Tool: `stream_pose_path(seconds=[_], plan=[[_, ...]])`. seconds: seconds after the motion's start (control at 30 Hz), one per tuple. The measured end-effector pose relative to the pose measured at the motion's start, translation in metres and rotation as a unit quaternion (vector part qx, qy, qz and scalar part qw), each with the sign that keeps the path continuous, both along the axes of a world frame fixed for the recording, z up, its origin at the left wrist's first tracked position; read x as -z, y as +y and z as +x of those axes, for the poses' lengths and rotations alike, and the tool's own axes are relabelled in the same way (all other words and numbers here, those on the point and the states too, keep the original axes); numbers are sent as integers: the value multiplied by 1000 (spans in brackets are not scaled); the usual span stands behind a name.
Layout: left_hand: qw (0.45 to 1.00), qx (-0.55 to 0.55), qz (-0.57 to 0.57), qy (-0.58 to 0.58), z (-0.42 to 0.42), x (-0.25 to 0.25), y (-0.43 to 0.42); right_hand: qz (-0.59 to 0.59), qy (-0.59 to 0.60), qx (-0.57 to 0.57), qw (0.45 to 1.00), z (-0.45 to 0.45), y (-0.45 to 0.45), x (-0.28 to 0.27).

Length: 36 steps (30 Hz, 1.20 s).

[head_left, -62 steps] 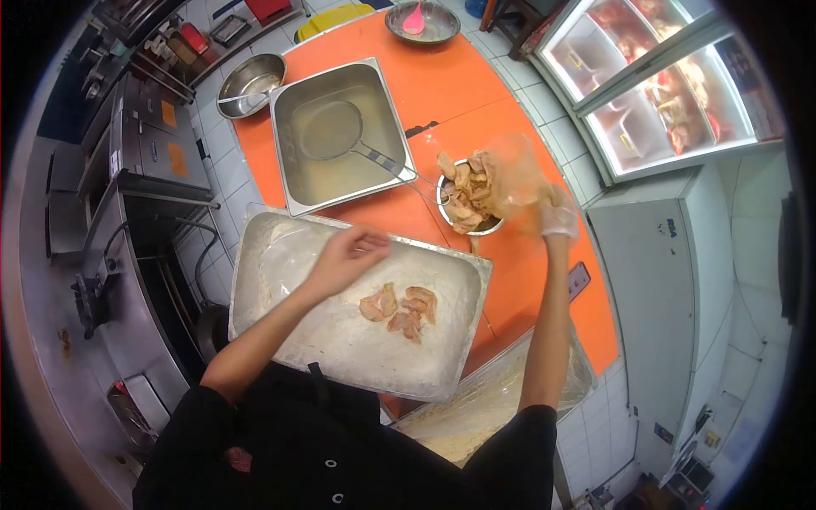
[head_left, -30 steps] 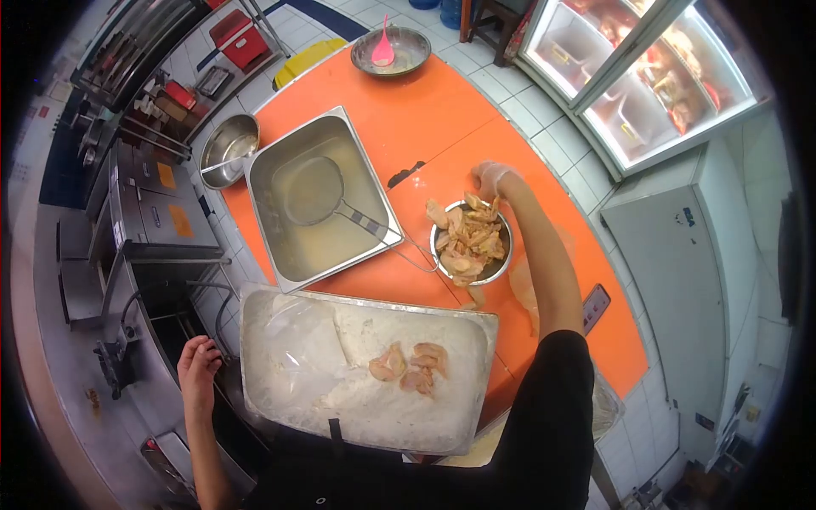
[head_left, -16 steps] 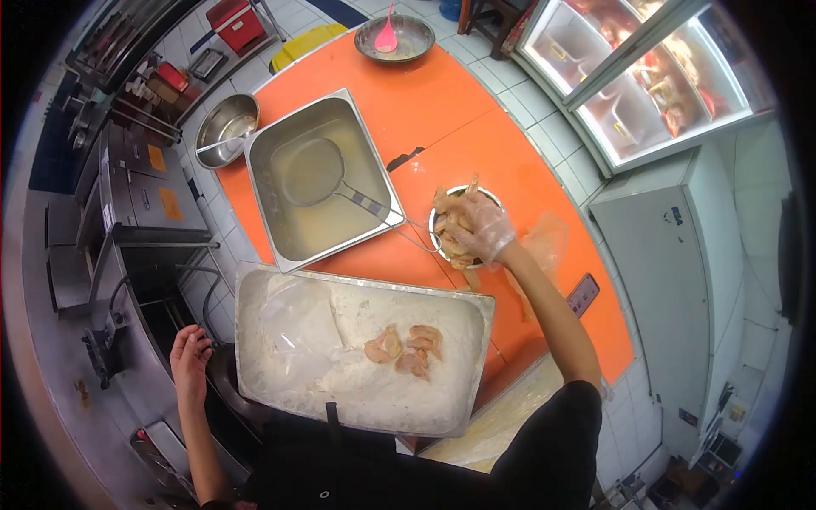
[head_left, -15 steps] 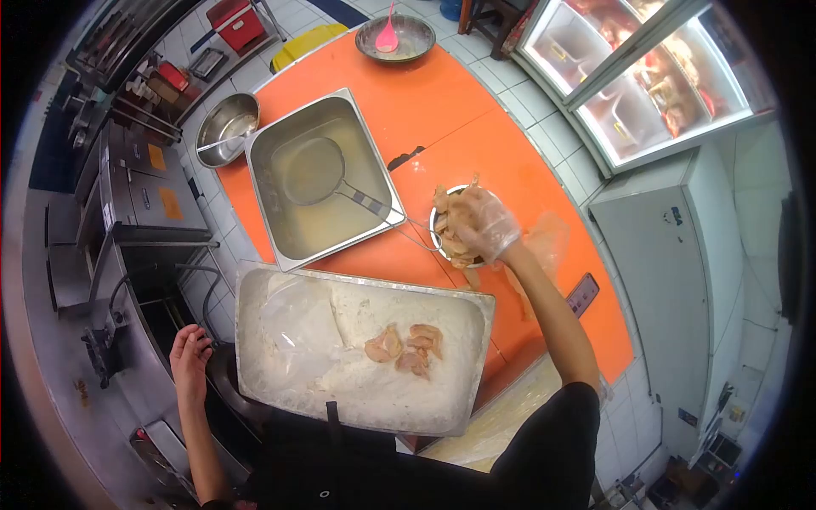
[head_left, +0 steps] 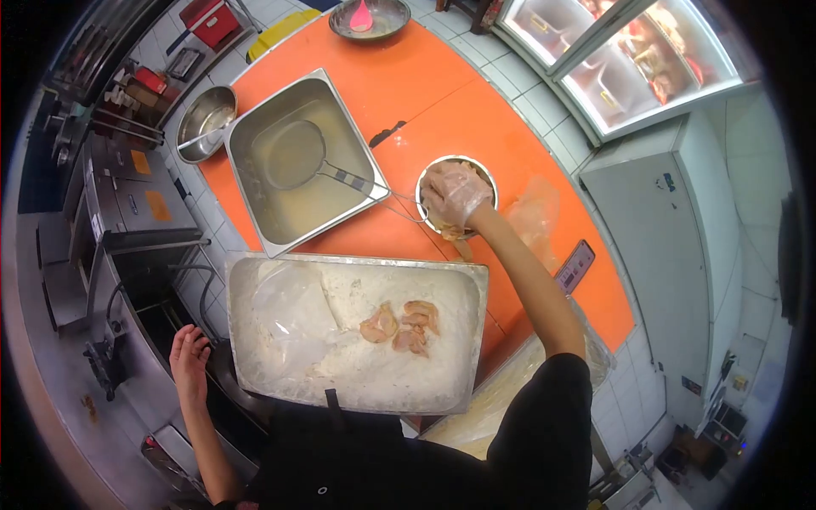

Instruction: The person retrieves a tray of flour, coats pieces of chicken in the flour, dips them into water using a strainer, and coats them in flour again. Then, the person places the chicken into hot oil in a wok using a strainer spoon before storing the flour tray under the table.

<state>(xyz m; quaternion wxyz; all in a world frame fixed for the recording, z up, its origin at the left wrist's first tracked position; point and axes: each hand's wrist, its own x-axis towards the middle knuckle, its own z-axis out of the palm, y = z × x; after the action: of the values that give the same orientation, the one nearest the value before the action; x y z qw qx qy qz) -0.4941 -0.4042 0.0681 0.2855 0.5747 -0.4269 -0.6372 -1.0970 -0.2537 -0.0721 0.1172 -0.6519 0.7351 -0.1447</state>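
Observation:
My right hand, in a clear plastic glove, reaches into a round white-rimmed bowl. Its curled fingers grip raw chicken pieces, though the fingertips are mostly hidden. Closer to me, a rectangular metal tray of white flour holds several more raw chicken pieces. A clear plastic bag lies on the flour's left side. Out past the tray's left edge, my left hand is bare and empty, its fingers loosely bent and open.
A deep metal pan of cloudy liquid holds a wire strainer, its handle reaching the bowl. On the orange table are a phone, a plastic sheet and a bowl with a pink utensil. A metal bowl stands left.
My right hand has lowered deeper into the bowl and covers more of the chicken. The view has shifted slightly, and my left hand stays about where it was.

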Motion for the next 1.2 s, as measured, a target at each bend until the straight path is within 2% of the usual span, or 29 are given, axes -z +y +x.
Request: stream_pose_path(seconds=[0.03, 0.07, 0.1, 0.13, 0.2, 0.23, 0.27, 0.3, 0.37, 0.4, 0.47, 0.57, 0.6, 0.67, 0.73, 0.8, 0.83, 0.9, 0.93, 1.0, 1.03, 1.1, 1.13, 1.2], plan=[[1000, -2, 5, -1, 4, 0, 0, 75, -23, 9, 997, 7, -4, -48], [1000, -12, 2, -7, 7, 1, -1, 80, -24, 6, 996, 12, 6, -58], [1000, -22, 0, -13, 12, 2, -1, -62, -66, 46, 995, 14, 24, -65], [1000, -26, 6, -12, 18, 3, -2, -203, -105, 85, 970, 16, 44, -69], [999, -46, -13, -21, 36, 6, -4, -170, -55, 125, 976, 18, 94, -49], [998, -56, -12, -33, 42, 7, -5, -13, -182, 207, 961, 17, 118, -42], [998, -62, -10, -32, 48, 8, -6, 144, -298, 280, 901, 18, 132, -34], [996, -78, -14, -29, 53, 9, -6, 147, -297, 276, 902, 23, 136, -19], [995, -97, -11, -10, 59, 11, -10, 120, -163, 314, 927, 36, 147, 6], [995, -95, -11, -10, 53, 11, -10, 120, -163, 316, 927, 41, 139, 3], [997, -74, -9, 22, 41, 7, -12, 200, -170, 328, 908, 50, 112, -6], [997, -69, 2, 17, 48, 8, -22, 149, -170, 285, 931, 52, 115, 43], [997, -72, 2, 17, 52, 8, -23, 149, -170, 282, 932, 49, 119, 43], [996, -90, -6, 11, 63, 10, -21, 235, -88, 276, 928, 35, 132, 42], [995, -97, -3, -2, 72, 9, -16, 256, -206, 297, 897, 11, 135, 2], [995, -95, 2, -15, 78, 12, -13, 4, -217, 235, 947, -19, 144, 3], [994, -102, 12, -26, 79, 16, -12, 10, -217, 243, 946, -17, 132, -13], [994, -101, 21, -32, 70, 22, -14, 190, -250, 451, 835, -4, 93, -60], [995, -89, 30, -33, 63, 20, -14, 189, -249, 456, 833, 0, 99, -55], [996, -84, 25, -26, 55, 20, -18, -14, -40, 431, 901, 0, 91, -36], [997, -76, 22, -24, 57, 18, -17, -21, -41, 426, 904, 6, 75, -60], [997, -67, 24, -29, 69, 14, -13, 268, -196, 393, 857, 28, 53, -116], [997, -72, 22, -28, 75, 18, -14, 281, -220, 338, 871, 34, 54, -104], [997, -65, 32, -29, 79, 25, -11, 88, -174, 274, 942, 36, 60, -20]])
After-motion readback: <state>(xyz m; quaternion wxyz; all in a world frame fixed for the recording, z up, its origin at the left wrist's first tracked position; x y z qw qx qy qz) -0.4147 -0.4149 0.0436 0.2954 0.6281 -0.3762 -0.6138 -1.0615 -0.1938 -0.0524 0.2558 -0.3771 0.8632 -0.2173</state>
